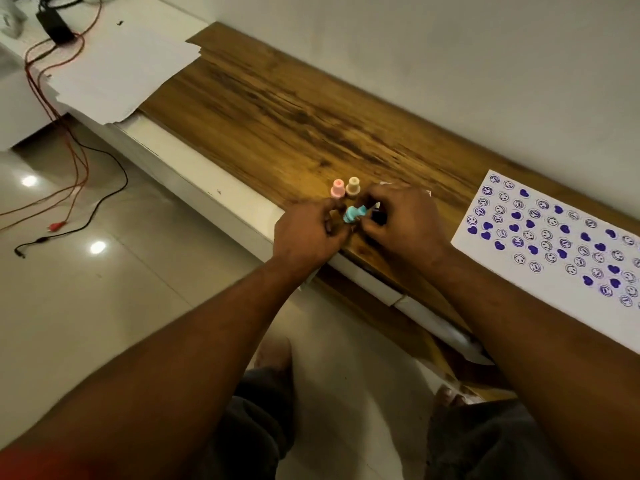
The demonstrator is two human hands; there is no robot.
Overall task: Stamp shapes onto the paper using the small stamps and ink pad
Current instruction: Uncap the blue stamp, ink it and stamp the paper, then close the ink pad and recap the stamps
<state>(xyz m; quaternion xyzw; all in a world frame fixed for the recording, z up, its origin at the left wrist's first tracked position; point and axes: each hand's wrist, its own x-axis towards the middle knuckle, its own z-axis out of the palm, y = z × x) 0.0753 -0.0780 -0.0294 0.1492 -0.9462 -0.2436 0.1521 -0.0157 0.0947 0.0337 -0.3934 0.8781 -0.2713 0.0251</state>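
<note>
- On the near edge of the wooden shelf point(277, 109), both hands meet around a blue stamp point(354, 214), which lies tilted between them.
- Left hand point(306, 233): fingers curled in, their tips on the blue stamp's lower end; it appears to pinch it, though the grip is partly hidden.
- Right hand point(403, 223): curled over a dark object point(378, 216), probably the ink pad, mostly covered by the fingers; whether it grips that or the stamp's other end cannot be told.
- Just beyond the hands, a pink stamp point(337, 188) and a beige stamp point(353, 186) stand upright, side by side.
- A small white scrap point(388, 184) peeks out behind the right hand; what it is cannot be made out.
- Right of the hands, the paper point(540, 271) lies on the shelf, covered in purple smiley faces and hearts, cut off by the right edge.
- No writing is legible anywhere.
- At far left, white sheets point(121, 64) and red and black cables point(76, 147) trail down to the tiled floor point(86, 289).
</note>
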